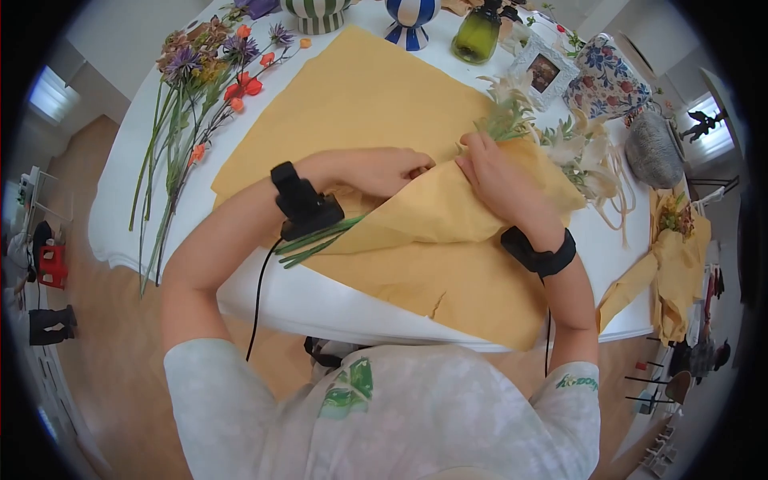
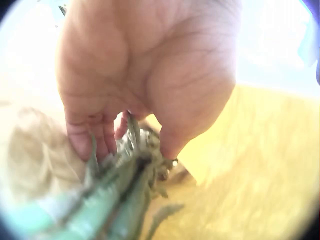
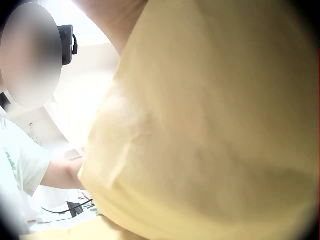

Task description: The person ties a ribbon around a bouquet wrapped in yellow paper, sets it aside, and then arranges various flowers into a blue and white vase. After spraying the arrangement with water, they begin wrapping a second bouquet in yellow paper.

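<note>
Yellow wrapping paper [image 1: 336, 104] lies on the table, with one part folded over a bunch of flowers. Green stems [image 1: 316, 240] stick out at the fold's left end, white flowers [image 1: 588, 160] at its right. My left hand [image 1: 376, 170] is at the fold's upper left edge; in the left wrist view its fingers and thumb curl round the stems [image 2: 125, 200]. My right hand [image 1: 500, 180] pinches the folded paper's upper edge, near pale green leaves [image 1: 508, 120]. In the right wrist view the paper [image 3: 200, 120] hides most of that hand.
Loose purple and orange flowers [image 1: 184, 64] lie at the left. Along the back stand a striped vase [image 1: 316, 16], a blue-striped vase [image 1: 412, 20], a green bottle [image 1: 476, 36] and a picture frame [image 1: 544, 72]. A grey vase [image 1: 654, 148] and a wrapped bouquet [image 1: 672, 272] are at the right.
</note>
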Tool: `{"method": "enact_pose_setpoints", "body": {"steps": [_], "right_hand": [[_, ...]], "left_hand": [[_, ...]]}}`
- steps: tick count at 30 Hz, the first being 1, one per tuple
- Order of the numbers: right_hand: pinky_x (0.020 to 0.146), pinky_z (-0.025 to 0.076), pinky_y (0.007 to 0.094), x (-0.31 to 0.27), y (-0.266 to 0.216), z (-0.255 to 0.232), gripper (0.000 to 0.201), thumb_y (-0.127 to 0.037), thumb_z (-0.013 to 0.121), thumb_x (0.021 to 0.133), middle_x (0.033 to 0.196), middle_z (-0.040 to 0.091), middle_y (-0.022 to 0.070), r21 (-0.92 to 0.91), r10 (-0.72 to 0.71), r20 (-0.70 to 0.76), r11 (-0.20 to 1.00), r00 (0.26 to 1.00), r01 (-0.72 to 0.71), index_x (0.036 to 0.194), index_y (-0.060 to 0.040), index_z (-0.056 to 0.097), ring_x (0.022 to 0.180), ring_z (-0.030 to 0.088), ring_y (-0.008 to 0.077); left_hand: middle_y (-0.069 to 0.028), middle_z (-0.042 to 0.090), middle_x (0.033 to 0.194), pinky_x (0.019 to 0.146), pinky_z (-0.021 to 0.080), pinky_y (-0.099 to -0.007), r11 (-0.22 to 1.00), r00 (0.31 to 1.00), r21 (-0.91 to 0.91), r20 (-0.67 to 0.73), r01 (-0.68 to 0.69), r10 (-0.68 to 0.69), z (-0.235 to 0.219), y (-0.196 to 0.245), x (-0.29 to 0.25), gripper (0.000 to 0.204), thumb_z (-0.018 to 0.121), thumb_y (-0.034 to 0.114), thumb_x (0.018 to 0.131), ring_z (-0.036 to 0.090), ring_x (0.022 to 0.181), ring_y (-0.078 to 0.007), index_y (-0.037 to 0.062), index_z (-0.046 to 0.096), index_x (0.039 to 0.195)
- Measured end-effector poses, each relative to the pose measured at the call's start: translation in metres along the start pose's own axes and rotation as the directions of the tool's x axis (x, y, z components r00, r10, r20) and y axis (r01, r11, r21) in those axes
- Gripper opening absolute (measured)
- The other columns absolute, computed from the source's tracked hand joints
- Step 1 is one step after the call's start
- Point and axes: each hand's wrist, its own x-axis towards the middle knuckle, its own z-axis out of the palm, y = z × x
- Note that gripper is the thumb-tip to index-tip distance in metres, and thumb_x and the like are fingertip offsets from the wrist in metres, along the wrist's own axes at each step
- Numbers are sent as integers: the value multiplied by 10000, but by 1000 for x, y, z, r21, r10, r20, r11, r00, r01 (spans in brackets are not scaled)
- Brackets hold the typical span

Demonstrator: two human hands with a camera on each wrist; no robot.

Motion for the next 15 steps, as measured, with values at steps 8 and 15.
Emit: {"method": "enact_pose_setpoints", "body": {"steps": [8,15], "right_hand": [[637,457,423,11,4,2,225,-210,426,883,886,502,190,-61,-1,101,998,995,7,918,6,375,768,550,357],[637,454,426,20,8,5,223,-185,449,862,844,520,203,-93,-53,136,993,989,66,917,23,390,740,556,367]], "left_hand": [[-214,470,1112,820,407,-350,676,952,728,-275,114,137,64,61,-44,496,546,181,788,486,944,-298,-79,404,1185],[-235,400,1221,834,425,-379,471,805,786,-547,400,228,110,25,-23,584,547,191,778,426,1127,-291,-74,328,1250]]}}
